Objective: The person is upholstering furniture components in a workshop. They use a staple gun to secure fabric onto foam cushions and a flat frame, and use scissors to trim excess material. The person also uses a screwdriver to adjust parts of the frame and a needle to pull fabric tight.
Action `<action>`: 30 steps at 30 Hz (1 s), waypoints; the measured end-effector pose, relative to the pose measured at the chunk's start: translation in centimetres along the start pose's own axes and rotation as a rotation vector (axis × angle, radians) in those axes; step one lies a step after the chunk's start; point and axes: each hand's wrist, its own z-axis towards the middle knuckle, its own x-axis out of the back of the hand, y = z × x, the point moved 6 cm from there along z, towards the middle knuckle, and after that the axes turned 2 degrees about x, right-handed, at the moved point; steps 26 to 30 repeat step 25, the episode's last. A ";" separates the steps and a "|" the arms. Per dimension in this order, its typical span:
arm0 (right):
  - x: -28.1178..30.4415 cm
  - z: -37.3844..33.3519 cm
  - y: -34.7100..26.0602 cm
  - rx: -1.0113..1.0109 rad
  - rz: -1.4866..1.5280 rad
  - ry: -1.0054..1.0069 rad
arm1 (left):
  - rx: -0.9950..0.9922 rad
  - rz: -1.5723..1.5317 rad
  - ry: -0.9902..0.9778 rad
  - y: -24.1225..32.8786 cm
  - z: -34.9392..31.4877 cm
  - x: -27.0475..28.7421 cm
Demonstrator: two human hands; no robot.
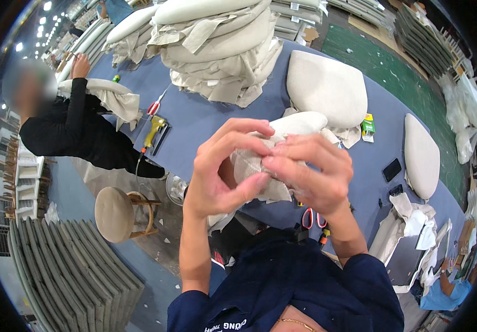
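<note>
Close in front of me I hold up a cream padded seat cushion (303,122) with loose beige fabric (249,163) along its edge. My left hand (219,171) curls around that fabric, fingertips and thumb closed on it. From the other side my right hand (318,169) pinches the same fabric, its fingers bent and close to the left fingertips. Both hands hide part of the cushion. Below my right hand, red-handled scissors (307,218) lie at the near table edge. Beyond it, another covered cushion (327,86) rests on the blue table (194,119).
A tall stack of covered cushions (216,61) stands at the back. Left lie a yellow air stapler (154,131) with a hose and more scissors (153,108); a co-worker (83,124) stands there. Right are a small box (367,128), a phone (392,170) and a cushion (421,157).
</note>
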 end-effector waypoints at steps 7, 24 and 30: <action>-1.4 -1.9 -1.7 0.153 -0.063 0.005 | -0.104 0.190 0.010 0.5 -2.5 1.1; -1.0 -14.1 -0.4 -0.741 1.039 -0.100 | 0.044 0.094 0.025 1.9 -3.9 -1.6; -1.1 -14.2 -0.4 -0.744 1.040 -0.102 | 0.068 0.084 0.012 2.3 -3.9 -1.8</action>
